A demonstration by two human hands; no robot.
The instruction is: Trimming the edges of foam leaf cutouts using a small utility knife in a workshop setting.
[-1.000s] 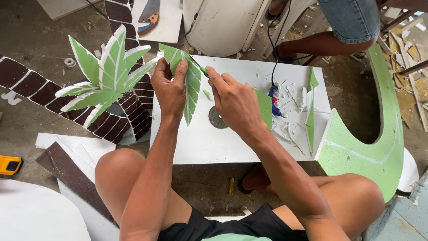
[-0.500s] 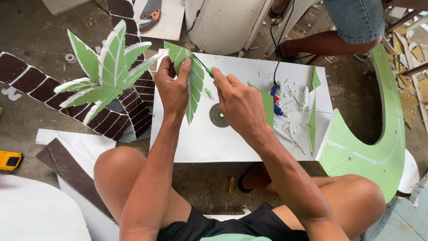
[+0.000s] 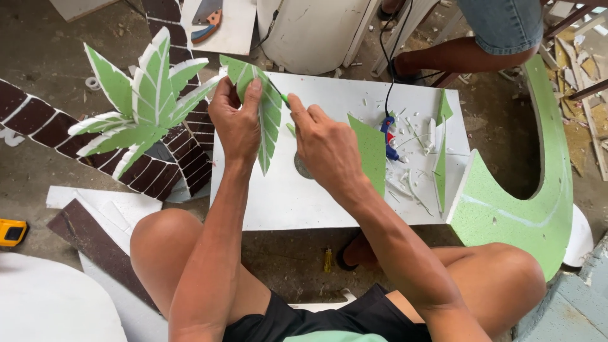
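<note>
My left hand (image 3: 235, 120) grips a long green foam leaf (image 3: 269, 120) with white veins, held upright over the white board (image 3: 297, 196). My right hand (image 3: 323, 142) is closed around a thin green tool (image 3: 283, 97) whose tip touches the leaf's right edge. A finished palm top (image 3: 142, 104) of green and white leaves stands to the left on a brown tiled trunk (image 3: 158, 168). A flat green sheet piece (image 3: 369, 152) lies just beyond my right wrist.
A blue glue gun (image 3: 387, 134) with a black cord lies on the board among green strips and white scraps. A large curved green foam shape (image 3: 538, 209) leans at the right. Another person's leg (image 3: 468, 54) is at the top. A yellow tape measure (image 3: 11, 232) lies on the floor at left.
Both hands and the leaf have shifted slightly; my right hand has moved up along the leaf's right edge with the tool.
</note>
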